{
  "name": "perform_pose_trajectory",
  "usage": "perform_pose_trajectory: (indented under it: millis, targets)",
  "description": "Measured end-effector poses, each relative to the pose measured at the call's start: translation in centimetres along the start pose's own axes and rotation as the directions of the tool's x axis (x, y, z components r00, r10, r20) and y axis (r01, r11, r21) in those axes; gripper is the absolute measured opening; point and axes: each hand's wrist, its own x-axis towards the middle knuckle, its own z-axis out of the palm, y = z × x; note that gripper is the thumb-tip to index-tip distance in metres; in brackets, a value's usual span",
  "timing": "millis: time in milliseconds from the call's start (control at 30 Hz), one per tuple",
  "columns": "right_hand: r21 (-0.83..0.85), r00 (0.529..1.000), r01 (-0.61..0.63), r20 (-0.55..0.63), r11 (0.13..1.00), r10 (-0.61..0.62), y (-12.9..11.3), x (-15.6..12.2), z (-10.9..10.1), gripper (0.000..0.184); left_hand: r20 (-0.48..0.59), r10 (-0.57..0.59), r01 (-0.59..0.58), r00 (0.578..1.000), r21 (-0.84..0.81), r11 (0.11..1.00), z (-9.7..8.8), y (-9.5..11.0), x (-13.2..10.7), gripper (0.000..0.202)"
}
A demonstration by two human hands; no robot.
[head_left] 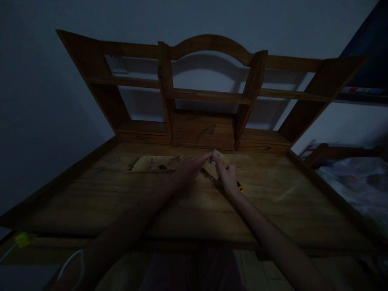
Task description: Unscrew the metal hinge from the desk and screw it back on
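A small tan cardboard piece (224, 159) with dark and pale printed markings is tilted just above the desk, near its middle. My right hand (228, 178) grips it at the lower right, the thumb lying over the print. From the left, my left hand (189, 167) reaches to its edge with fingers stretched out; whether they press on it is hard to tell in the dim light. Beside my right hand lies a black and yellow object (240, 186), partly hidden by the wrist. Left of my left hand, a long flat tan strip (151, 163) carries dark scraps and a ragged end.
Small thin greyish pieces (97, 171) lie on the wooden desk (194, 218) at the left. A wooden shelf unit (209, 95) rises along the back. Raised side edges border the desktop. A yellow item (22, 239) with a white cord is at the lower left.
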Motion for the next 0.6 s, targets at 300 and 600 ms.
perform_pose_trajectory:
  millis: [300,600]
  targets:
    - [-0.243,0.993,0.116,-0.006,0.963,-0.121,0.7,0.4,0.0,0.056,-0.210,-0.178,0.214,0.961,0.162,0.963,-1.2,-3.4,1.7,0.034]
    - [-0.244,0.980,0.197,0.061,0.949,-0.188,1.6,0.9,0.1,0.053,-0.012,-0.272,0.240,0.962,0.506,0.828,-14.0,-8.4,-5.0,0.029]
